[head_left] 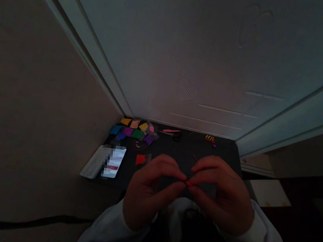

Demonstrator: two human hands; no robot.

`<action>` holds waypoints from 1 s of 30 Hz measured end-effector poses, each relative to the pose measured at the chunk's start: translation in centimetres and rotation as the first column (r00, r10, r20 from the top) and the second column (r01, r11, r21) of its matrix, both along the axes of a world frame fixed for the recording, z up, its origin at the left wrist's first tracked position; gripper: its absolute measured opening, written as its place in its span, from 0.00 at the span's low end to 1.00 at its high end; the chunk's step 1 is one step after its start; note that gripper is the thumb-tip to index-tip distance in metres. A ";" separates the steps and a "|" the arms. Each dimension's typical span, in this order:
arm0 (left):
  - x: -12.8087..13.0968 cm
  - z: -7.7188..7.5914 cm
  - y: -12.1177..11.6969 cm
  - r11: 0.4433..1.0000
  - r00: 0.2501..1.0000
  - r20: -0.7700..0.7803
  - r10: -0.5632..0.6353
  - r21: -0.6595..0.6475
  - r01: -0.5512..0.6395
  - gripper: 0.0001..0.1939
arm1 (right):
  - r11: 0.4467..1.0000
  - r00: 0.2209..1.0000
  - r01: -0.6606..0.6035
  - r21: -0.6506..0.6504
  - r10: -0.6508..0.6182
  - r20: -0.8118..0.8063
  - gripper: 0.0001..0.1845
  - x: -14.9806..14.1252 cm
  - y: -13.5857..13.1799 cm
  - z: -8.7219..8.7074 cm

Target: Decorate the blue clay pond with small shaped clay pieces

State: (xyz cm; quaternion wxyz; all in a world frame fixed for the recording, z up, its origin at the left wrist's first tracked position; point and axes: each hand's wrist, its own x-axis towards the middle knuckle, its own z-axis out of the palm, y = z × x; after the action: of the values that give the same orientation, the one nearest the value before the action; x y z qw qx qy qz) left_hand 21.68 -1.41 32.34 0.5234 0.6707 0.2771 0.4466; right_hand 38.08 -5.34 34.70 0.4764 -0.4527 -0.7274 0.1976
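A small red piece of what looks like modelling clay [189, 183] is pinched between my two hands, low over the near part of the dark table. My left hand [149, 191] closes thumb and forefinger on its left end. From the other side, my right hand [224, 196] grips it with thumb and fingertips. Most of the piece is hidden by the fingers, so its shape is unclear. Left of my left hand lies a packet of red clay [140, 159]. A thin stick-like tool [195, 157] shows just beyond my right fingertips.
Several coloured clay packets [137, 134] cover the table's back left. Black-handled scissors [175, 136] and a pink tool [171, 130] lie at the back. A small red and yellow dotted item [209, 138] is at back right. A phone-like bright screen [116, 162] sits at left. A white panel stands behind.
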 end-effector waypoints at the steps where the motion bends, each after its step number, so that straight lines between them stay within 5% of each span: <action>1: 0.0 0.0 0.0 1.000 1.000 0.003 0.003 -0.003 -0.003 0.08 | 1.000 1.000 -0.006 0.001 0.006 -0.001 0.07 -0.1 0.1 -0.1; 12: -0.1 0.0 -0.2 0.995 0.998 0.041 0.038 -0.096 -0.034 0.07 | 0.999 0.998 0.003 0.051 -0.006 0.062 0.10 -0.5 0.5 -0.5; 30: 1.6 -0.1 0.0 0.993 0.994 0.069 -0.085 -0.074 0.090 0.10 | 0.996 0.998 0.062 0.065 -0.064 0.025 0.07 0.9 -0.7 -0.3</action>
State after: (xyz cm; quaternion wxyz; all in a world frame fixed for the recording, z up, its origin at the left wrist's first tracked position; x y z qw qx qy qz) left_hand 23.24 -1.40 32.20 0.5769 0.6465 0.2470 0.4339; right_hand 38.96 -6.04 34.36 0.4868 -0.4625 -0.7251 0.1528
